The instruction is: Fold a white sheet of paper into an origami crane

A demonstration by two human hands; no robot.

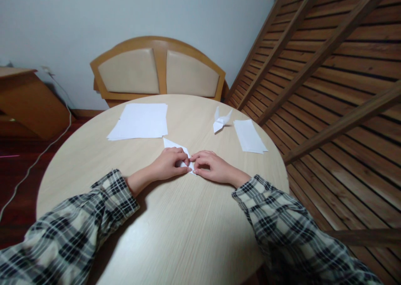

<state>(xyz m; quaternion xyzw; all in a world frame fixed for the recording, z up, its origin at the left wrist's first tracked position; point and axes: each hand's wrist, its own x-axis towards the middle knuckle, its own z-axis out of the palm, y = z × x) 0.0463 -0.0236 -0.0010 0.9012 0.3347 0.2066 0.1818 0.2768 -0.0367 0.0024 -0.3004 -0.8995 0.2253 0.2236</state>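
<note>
A small folded piece of white paper (171, 144) lies on the round light-wood table (175, 230). Both hands rest on it. My left hand (169, 165) has its fingers curled and pressed down on the paper's near part. My right hand (210, 166) meets it from the right, fingertips pinching the same paper at its near corner. Only the paper's far point and a sliver between the fingers show; the remainder is hidden under the hands. Both sleeves are plaid.
A stack of white sheets (139, 121) lies at the table's far left. A folded paper crane (221, 121) and a narrow paper strip (249, 136) lie far right. A wooden chair (158, 71) stands behind the table; a slatted wooden frame (328, 68) leans at right.
</note>
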